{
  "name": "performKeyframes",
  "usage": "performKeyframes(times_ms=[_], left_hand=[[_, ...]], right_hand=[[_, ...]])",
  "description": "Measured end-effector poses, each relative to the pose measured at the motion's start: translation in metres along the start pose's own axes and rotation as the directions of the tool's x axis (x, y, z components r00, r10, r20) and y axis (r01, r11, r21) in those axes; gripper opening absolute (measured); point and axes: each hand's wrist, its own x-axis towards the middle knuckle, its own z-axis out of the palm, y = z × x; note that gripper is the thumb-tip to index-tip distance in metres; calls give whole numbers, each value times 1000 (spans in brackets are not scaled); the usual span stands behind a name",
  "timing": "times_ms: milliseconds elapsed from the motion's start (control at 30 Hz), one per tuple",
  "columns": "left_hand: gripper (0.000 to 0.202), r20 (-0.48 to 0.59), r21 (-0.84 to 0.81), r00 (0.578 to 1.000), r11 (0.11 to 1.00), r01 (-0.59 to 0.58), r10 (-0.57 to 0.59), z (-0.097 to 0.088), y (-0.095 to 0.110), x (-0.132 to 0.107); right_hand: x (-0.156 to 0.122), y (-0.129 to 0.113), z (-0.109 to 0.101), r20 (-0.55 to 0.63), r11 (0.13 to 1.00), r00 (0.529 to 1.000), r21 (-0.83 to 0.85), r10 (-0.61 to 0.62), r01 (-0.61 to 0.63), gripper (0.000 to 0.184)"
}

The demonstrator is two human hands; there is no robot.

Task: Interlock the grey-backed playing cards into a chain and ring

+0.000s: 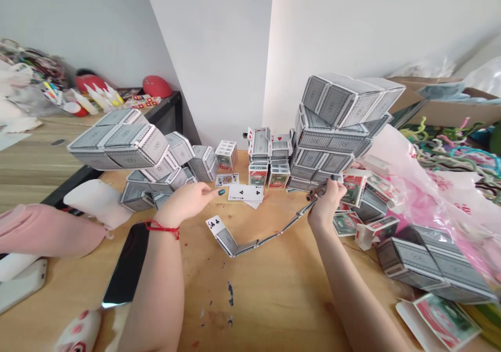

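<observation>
My right hand (326,206) pinches one end of a strip of joined playing cards (270,237). The strip sags leftward to the table, where its far end bends up and shows a club card (214,224). My left hand (191,200) hovers with nothing in it, thumb stretched out beside a loose club card (246,192) on the table. A face card (227,179) lies behind that. Close to my left hand rises a stack of blocks folded from grey-backed cards (133,143). A taller stack of such blocks (332,127) stands behind my right hand.
Card boxes (258,175) and small card blocks stand near the wall. A black phone (125,266) lies by my left forearm. More card boxes (348,222), a long card block (434,263) and plastic bags crowd the right. A side table (23,151) holds bottles.
</observation>
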Motion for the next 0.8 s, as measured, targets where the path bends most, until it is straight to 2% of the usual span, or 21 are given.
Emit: performKeyframes(times_ms=[33,67,133,167,233,300,367,433,500,567,633,667,767,800], left_hand=[[42,104,37,994,999,40,-44,0,1,-2],[41,229,62,969,995,77,-89,1,3,-4],[36,478,75,865,989,130,-150,5,8,-6],[30,527,66,838,990,124,-140,6,10,-6],[21,544,46,835,996,71,-85,10,14,-6],[27,456,27,890,1000,-9,-5,12,18,-4],[31,274,28,958,995,-101,89,14,21,-2],[30,64,48,984,984,-169,166,15,25,-1],[28,-79,54,978,980,-191,195,18,31,1],[27,-179,35,953,969,-244,246,22,39,3],[24,-218,27,924,948,-318,315,28,48,4],[23,-224,28,909,935,-354,351,32,53,4],[24,-254,18,874,905,-424,415,46,68,4],[24,-262,9,864,897,-442,429,51,73,4]], right_hand=[[0,0,0,-4,1000,1000,-3,-6,6,22],[0,0,0,-12,1000,1000,-4,-9,9,22],[0,0,0,-37,1000,999,4,-2,2,22],[0,-1,1,-48,1000,999,7,5,-5,22],[-1,-2,1,-43,1000,999,6,26,-26,23],[-3,-3,2,22,998,998,-12,57,-57,25],[-5,-3,2,144,995,985,-52,94,-87,25],[-9,-3,3,292,989,948,-114,123,-94,22],[-12,-1,3,425,979,892,-188,152,-78,17],[-14,1,3,543,959,813,-276,211,-64,14],[-16,1,3,624,925,738,-380,258,-2,13],[-17,1,3,647,904,720,-422,252,62,14],[-20,-3,2,704,825,705,-446,85,346,23],[-21,-6,2,734,799,679,-418,17,432,29]])
